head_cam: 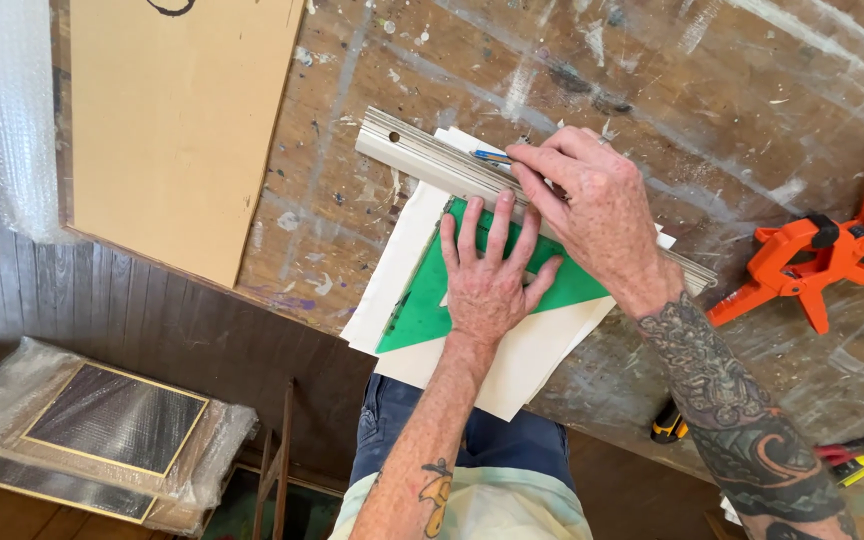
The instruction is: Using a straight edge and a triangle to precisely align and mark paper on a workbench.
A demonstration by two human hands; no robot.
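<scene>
Green card (422,310), laid on white sheets (512,370) at the near edge of a paint-spattered workbench (402,70), is pinned flat by the left hand (487,280), whose fingers are spread open and grip nothing. A metal straightedge (422,155) is laid across the card's far side. A thin blue-handled blade (492,157) is pinched in the closed right hand (582,205) against the straightedge. A cut along the rule is judged to be in hand; steady downward pressure and an unshifted rule would be required. An orange clamp (832,250) lies apart.

A workshop: paint-spattered wooden workbench (732,120), orange clamp (822,260), bubble-wrapped picture frames (102,430) on the floor.
</scene>
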